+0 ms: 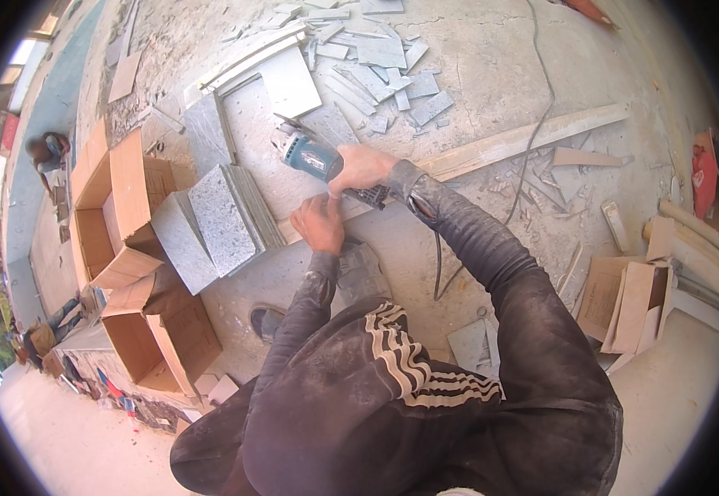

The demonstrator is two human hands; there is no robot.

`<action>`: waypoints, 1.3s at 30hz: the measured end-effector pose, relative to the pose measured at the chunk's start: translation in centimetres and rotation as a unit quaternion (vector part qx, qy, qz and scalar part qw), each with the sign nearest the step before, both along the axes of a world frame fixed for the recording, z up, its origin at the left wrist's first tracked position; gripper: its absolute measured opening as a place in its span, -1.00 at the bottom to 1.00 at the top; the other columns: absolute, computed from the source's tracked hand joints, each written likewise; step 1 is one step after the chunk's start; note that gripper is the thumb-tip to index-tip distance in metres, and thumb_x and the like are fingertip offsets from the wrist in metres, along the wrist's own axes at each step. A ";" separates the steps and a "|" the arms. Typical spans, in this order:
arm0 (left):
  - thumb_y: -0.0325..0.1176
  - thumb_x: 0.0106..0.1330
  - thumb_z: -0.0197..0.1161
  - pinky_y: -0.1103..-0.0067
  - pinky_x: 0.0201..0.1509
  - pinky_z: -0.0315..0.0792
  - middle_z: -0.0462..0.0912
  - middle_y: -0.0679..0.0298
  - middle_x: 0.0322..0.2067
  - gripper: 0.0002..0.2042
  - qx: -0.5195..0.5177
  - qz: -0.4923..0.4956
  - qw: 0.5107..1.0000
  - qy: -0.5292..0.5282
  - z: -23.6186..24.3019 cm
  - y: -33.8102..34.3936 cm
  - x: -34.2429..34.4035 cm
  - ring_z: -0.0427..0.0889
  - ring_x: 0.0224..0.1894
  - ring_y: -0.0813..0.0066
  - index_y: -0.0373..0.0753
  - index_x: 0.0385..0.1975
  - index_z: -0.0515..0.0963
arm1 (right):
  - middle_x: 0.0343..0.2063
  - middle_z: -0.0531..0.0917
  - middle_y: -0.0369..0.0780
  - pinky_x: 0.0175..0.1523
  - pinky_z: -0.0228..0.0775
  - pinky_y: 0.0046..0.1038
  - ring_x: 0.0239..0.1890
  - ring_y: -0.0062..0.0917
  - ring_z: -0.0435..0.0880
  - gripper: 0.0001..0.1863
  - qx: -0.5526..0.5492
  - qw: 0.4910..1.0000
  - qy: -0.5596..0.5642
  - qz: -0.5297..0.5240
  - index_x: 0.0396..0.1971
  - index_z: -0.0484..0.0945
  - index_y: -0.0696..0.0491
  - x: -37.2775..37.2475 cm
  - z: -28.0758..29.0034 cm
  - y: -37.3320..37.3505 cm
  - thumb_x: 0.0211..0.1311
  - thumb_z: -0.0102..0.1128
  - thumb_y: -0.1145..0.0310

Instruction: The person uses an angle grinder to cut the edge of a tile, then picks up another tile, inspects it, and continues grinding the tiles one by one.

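Observation:
A teal angle grinder (313, 159) points away from me, its disc end over the grey tile pieces ahead. My right hand (364, 168) wraps round its body near the rear. Just below and left of it, my left hand (319, 224) is closed with curled fingers, close against the right hand's thumb side. Whatever those fingers may hold is hidden. Left of the left hand stands a stack of grey stone tiles (226, 217). Past the grinder lies a pale tile (290, 81), beside a grey tile slab (208, 132).
Broken tile offcuts (382, 51) lie scattered at the far side. A long wooden plank (525, 142) runs to the right, with a black cable (550, 91) across it. Opened cardboard boxes (134, 183) stand left, and flattened cardboard (616, 302) right. Another person (49, 153) sits far left.

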State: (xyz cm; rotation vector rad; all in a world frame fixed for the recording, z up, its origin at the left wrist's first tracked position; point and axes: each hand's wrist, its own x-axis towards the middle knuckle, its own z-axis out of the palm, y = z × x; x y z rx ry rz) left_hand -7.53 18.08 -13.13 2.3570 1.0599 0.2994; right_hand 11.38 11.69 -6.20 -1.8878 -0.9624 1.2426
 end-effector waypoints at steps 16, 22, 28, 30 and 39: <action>-0.04 0.33 0.29 0.28 0.23 0.21 0.72 0.09 -0.17 -0.67 -0.016 0.007 1.000 -0.023 -0.6 0.4 0.1 0.57 -0.04 0.09 -0.19 -0.24 0.75 | -0.34 0.72 -0.02 -0.12 0.51 -0.35 -0.28 -0.28 0.68 -0.41 -0.003 1.000 -0.004 -0.026 -0.18 0.61 0.22 -2.0 0.8 -5.1 -0.26 0.47 0.16; -0.04 0.33 0.28 0.30 0.25 0.20 0.72 0.08 -0.18 -0.68 -0.012 0.004 1.000 -0.003 -0.9 0.4 0.1 0.56 -0.02 0.11 -0.17 -0.23 0.76 | -0.35 0.69 -0.02 -0.12 0.50 -0.32 -0.28 -0.26 0.67 -0.37 -0.031 0.998 -0.027 -0.056 -0.18 0.54 0.27 -3.6 1.5 -8.9 -0.26 0.46 0.15; -0.05 0.33 0.28 0.31 0.26 0.19 0.71 0.07 -0.18 -0.67 -0.017 -0.002 1.000 -0.004 -1.2 0.8 -0.1 0.57 -0.03 0.11 -0.18 -0.22 0.76 | -0.31 0.69 0.12 -0.09 0.53 -0.28 -0.23 -0.12 0.70 -0.33 -0.038 0.995 0.010 -0.090 -0.18 0.55 0.29 -5.6 2.6 -12.5 -0.29 0.45 0.10; -0.04 0.33 0.28 0.30 0.26 0.19 0.71 0.06 -0.18 -0.67 -0.017 0.006 1.000 0.004 -1.0 0.6 0.1 0.58 -0.03 0.11 -0.19 -0.22 0.76 | -0.33 0.69 0.08 -0.10 0.53 -0.29 -0.25 -0.15 0.70 -0.35 -0.041 0.993 0.015 -0.112 -0.19 0.55 0.29 -6.4 3.8 -13.6 -0.27 0.44 0.12; 0.17 0.23 0.29 0.23 0.28 0.23 0.75 0.01 -0.25 -0.48 -0.150 0.042 0.983 0.100 0.5 1.7 3.3 0.68 -0.07 0.02 -0.25 -0.24 0.75 | -0.34 0.61 -0.20 -0.10 0.44 -0.40 -0.29 -0.41 0.57 -0.35 -0.032 0.979 0.081 -0.186 -0.05 0.52 0.22 -9.6 7.3 -17.9 -0.18 0.46 0.19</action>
